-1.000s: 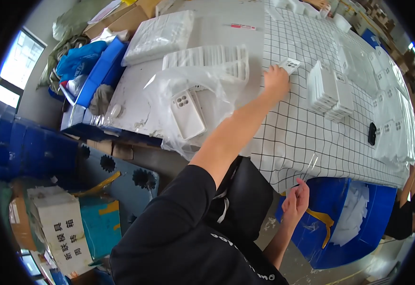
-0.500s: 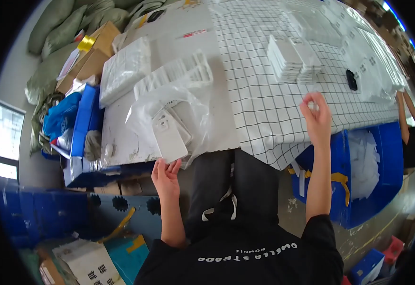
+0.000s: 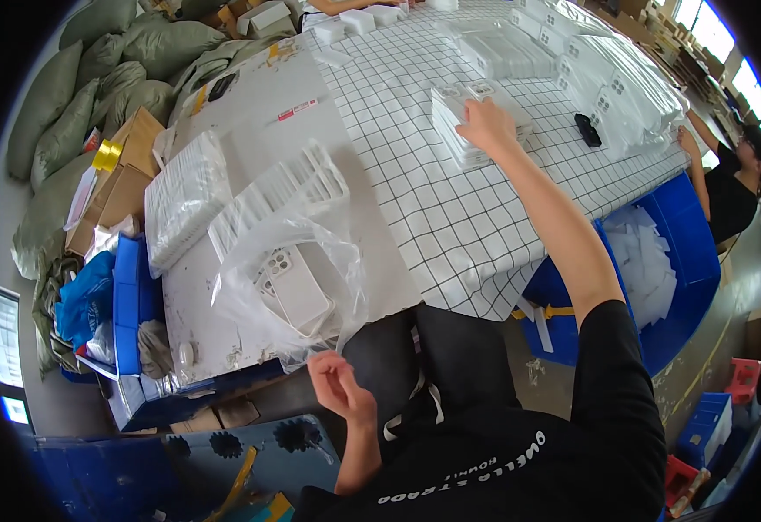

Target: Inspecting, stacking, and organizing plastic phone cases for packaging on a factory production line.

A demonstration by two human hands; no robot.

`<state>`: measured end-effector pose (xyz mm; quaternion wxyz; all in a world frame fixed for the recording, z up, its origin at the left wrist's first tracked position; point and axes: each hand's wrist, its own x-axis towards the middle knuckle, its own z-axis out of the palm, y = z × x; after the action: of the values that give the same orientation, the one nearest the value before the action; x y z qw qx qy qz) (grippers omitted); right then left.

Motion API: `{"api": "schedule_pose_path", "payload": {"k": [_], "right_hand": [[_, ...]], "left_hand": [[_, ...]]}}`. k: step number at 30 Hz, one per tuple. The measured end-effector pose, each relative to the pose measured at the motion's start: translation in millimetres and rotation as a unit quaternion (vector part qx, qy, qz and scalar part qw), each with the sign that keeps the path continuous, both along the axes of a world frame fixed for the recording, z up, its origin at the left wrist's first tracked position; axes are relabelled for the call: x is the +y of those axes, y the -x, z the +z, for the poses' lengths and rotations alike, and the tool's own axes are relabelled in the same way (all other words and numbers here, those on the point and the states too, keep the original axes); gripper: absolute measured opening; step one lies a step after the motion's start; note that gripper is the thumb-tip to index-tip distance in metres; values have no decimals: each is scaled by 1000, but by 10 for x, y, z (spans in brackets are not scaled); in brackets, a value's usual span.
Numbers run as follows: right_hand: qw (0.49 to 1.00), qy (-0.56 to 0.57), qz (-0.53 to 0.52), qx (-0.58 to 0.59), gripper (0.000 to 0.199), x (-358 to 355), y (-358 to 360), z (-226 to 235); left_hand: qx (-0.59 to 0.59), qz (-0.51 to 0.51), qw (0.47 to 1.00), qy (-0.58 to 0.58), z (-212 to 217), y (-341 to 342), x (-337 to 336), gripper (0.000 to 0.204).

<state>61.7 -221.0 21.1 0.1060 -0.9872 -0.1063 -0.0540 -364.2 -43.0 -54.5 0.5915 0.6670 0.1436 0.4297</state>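
My right hand (image 3: pixel 491 128) reaches over a stack of white phone cases (image 3: pixel 459 152), its bent fingers closed on the upper case; the fingertips are partly hidden. My left hand (image 3: pixel 343 387) is in front of the table's near edge, fingers curled in and nothing visible in them. Just beyond it lies a clear plastic bag (image 3: pixel 345 270), its mouth spread toward me. White phone cases (image 3: pixel 304 291) with round camera holes rest in the bag, one overlapping another. A row of wrapped white cases (image 3: pixel 263 204) adjoins the bag.
A plastic-wrapped bundle (image 3: pixel 187 200) sits at the table's left. A red-and-white marker (image 3: pixel 298 110) and a black object (image 3: pixel 587 130) lie farther back. Wrapped cases (image 3: pixel 611 87) pile up at far right. A blue bin (image 3: pixel 689 252) stands below the right edge; another person (image 3: pixel 728 187) is beyond.
My right hand has moved forward and left onto the stack. My left hand has let go of the phone case and drawn back toward me; that case now lies in the bag.
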Motion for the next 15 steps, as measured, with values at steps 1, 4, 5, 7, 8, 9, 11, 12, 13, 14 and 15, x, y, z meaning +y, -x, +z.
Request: {"api": "schedule_pose_path", "payload": {"k": [1, 4, 5, 7, 8, 9, 11, 12, 13, 14, 15], "right_hand": [[1000, -7, 7, 7, 41, -10, 0, -7], [999, -34, 13, -31, 36, 18, 121, 24], [997, -52, 17, -52, 34, -6, 173, 59], [984, -170, -7, -53, 32, -55, 325, 79], [955, -286, -38, -64, 30, -153, 419, 98], [932, -359, -39, -38, 30, -232, 578, 13], [887, -457, -65, 0, 33, -356, 936, -225], [871, -482, -97, 10, 36, -447, 1025, -397], [869, -484, -101, 11, 36, -489, 1000, -672], [854, -508, -107, -23, 41, -514, 950, -949], [839, -528, -118, -61, 45, -476, 956, -997]], "left_hand": [[-7, -50, 998, 41, 45, -45, -191, 9], [-24, -241, 968, 63, 217, -686, -535, 7], [5, -289, 945, 155, 331, -1035, -571, 11], [43, -298, 921, 248, 404, -1887, -482, 23], [85, -274, 925, 250, 391, -2308, -455, 32], [139, -272, 909, 283, 393, -2707, -383, 44], [234, -225, 915, 239, 427, -3403, -326, 57], [283, -242, 894, 249, 441, -3714, -398, 61], [339, -247, 873, 250, 443, -3912, -419, 65], [343, -246, 873, 246, 415, -4048, -463, 65], [369, -269, 860, 226, 387, -4140, -492, 65]]}}
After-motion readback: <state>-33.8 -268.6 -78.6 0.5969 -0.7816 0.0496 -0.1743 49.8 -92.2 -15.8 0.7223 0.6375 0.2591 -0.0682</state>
